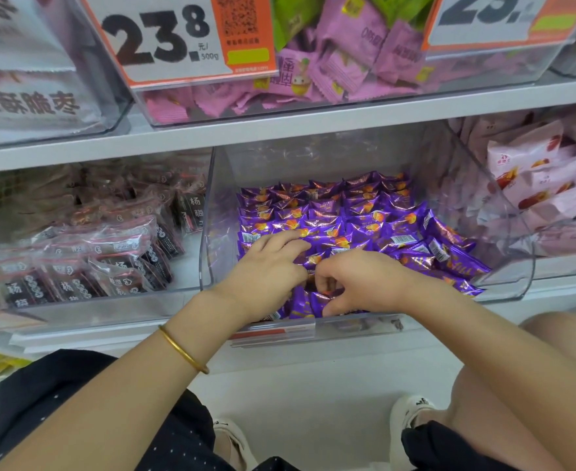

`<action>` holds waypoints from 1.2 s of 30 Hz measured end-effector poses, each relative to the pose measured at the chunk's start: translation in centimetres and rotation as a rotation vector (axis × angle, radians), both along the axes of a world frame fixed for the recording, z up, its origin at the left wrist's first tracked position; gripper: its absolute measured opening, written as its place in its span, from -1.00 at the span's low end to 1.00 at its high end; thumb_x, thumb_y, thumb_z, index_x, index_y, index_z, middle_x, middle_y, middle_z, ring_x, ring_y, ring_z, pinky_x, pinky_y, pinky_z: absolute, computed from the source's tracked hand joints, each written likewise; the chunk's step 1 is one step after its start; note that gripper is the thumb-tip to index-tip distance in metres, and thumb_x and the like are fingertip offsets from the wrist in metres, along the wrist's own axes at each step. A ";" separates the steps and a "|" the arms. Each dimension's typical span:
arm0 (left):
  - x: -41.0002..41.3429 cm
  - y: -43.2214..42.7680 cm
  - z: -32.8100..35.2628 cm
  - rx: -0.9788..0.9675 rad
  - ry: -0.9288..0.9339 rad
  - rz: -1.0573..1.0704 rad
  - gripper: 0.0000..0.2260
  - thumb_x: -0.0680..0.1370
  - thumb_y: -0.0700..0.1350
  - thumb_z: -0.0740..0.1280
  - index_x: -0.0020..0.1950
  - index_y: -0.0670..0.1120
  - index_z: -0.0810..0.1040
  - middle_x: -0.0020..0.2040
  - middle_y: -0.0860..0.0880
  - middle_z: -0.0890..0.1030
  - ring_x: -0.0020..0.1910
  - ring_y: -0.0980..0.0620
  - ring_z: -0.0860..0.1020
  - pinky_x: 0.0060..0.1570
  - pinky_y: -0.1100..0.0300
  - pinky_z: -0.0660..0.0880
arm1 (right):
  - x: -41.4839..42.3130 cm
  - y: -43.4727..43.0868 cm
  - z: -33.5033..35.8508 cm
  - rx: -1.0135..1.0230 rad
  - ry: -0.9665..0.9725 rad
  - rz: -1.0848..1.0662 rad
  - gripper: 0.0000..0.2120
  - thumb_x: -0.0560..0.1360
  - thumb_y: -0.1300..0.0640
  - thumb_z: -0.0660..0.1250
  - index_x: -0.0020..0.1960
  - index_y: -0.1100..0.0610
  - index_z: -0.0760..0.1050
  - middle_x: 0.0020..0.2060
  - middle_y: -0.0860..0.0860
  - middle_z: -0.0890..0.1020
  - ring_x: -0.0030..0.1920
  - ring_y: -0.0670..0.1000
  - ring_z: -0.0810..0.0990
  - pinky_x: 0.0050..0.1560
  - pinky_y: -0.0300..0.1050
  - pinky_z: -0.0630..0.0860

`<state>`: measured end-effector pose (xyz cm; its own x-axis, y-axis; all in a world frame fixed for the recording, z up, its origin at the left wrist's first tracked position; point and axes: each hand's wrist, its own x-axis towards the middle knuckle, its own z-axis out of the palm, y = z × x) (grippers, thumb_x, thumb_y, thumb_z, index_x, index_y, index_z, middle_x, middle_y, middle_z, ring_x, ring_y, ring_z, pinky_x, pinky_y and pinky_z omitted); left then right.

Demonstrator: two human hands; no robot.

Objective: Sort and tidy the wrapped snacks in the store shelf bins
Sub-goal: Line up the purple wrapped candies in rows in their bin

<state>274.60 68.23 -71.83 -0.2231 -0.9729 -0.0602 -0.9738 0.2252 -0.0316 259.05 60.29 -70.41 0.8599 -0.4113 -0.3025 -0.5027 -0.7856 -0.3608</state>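
A clear plastic bin (504, 232) on the lower shelf holds several purple wrapped snacks (364, 215), lined in rows at the back and left, looser at the right. Both hands are inside the bin at its front. My left hand (269, 270) lies palm down on the purple packs, fingers spread over them. My right hand (361, 283) is curled, its fingers pinching a purple pack (317, 300) near the front wall. What lies under the palms is hidden.
A bin of dark, clear-wrapped packs (86, 256) stands to the left, a bin of pale pink packs (544, 185) to the right. On the shelf above sits a bin of pink snacks (330, 73) with a 23.8 price card (164, 39). My knees and shoes are below.
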 end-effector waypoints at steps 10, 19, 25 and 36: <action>0.4 0.4 0.5 0.171 0.132 0.159 -0.81 0.43 0.02 0.35 -0.01 0.03 0.64 0.46 0.06 0.23 0.44 0.03 0.07 0.39 0.06 0.11 | -0.1 -0.8 0.1 0.136 -0.004 -0.020 -0.71 0.37 0.15 0.48 0.08 0.11 0.53 -0.05 -0.07 0.49 -0.02 -0.08 0.48 0.01 -0.20 0.46; 0.5 0.6 0.1 0.108 0.018 0.170 -0.77 0.42 0.08 0.39 -0.01 -0.01 0.56 0.29 -0.02 0.26 0.36 -0.04 0.15 0.28 0.08 0.18 | 0.7 0.0 -0.3 0.049 0.039 0.034 -0.46 0.42 0.05 0.43 0.36 0.11 0.39 0.23 0.03 0.52 0.15 0.03 0.49 0.14 -0.18 0.41; 0.3 0.8 0.4 0.118 0.032 0.149 -0.83 0.41 0.03 0.38 -0.05 0.02 0.55 0.27 -0.02 0.28 0.33 -0.04 0.17 0.23 0.12 0.17 | 1.2 0.0 -0.6 0.220 0.045 0.012 -0.51 0.42 0.15 0.42 0.32 0.10 0.41 0.14 -0.03 0.52 0.12 -0.03 0.46 -0.11 -0.40 0.33; -0.1 0.8 0.8 0.105 0.006 0.152 -0.77 0.39 0.08 0.40 -0.26 0.04 0.37 0.12 0.02 0.31 0.22 -0.03 0.23 0.18 0.14 0.23 | 0.4 0.0 0.0 0.057 0.018 -0.004 -0.57 0.34 0.01 0.49 0.17 -0.03 0.50 0.04 -0.11 0.53 -0.03 -0.07 0.45 0.04 -0.04 0.49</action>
